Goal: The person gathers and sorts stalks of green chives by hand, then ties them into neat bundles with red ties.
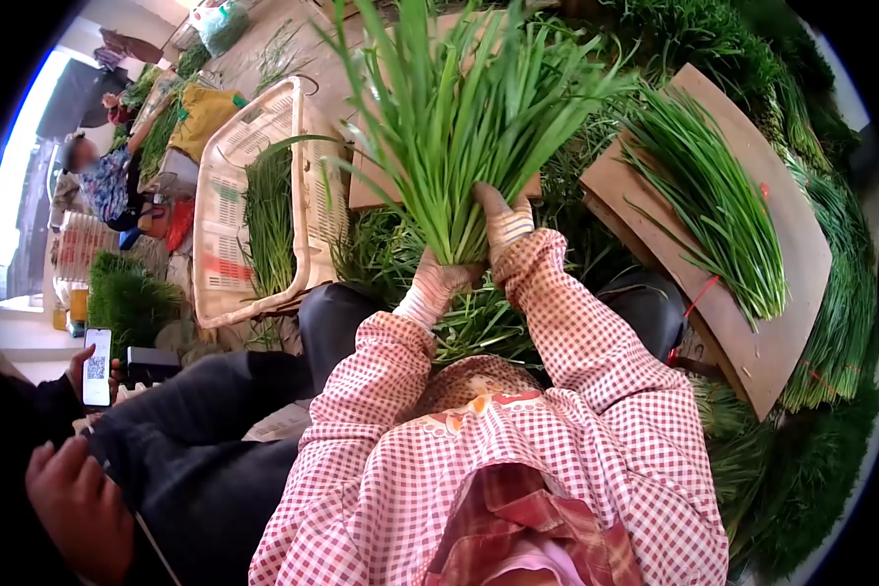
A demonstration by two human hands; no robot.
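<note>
A thick bunch of long, flat-leaved garlic chives (454, 146) stands upright in front of me, its leaves fanning out at the top. My left hand (441, 285), in a striped work glove, is closed round the bunch's lower end. Higher up on the right side, my right hand (506, 217), gloved with dark fingertips, grips the same stalks. Part of each hand's fingers is hidden by the leaves. Behind the bunch lies a brown board (366, 186). Loose chives (488, 322) are heaped below my hands, between my knees.
A white plastic crate (205, 244) with chives stands left. On the right, another bunch (723, 205) lies on a brown board (801, 244), with more greens around. At lower left, a person's hand holds a phone (97, 366). Another person (107, 181) sits farther back.
</note>
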